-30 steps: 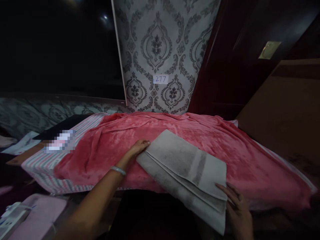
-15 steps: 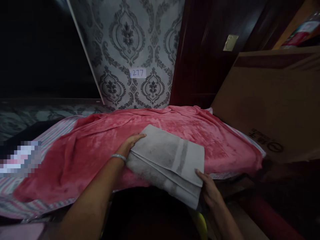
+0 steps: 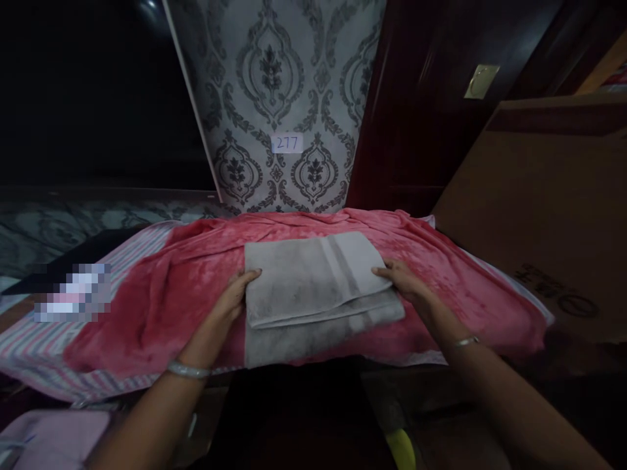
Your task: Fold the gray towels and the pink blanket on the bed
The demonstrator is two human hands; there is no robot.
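Cardboard box (image 3: 543, 202), grey towel (image 3: 298, 277) in both hands (image 3: 238, 290) (image 3: 404, 279)

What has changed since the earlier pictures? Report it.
The folded grey cloth has turned from a slant to nearly straight across, its right end swinging forward with the right hand. The left hand still holds its left edge; nothing was let go. The pinkish-red plush blanket stays spread out.
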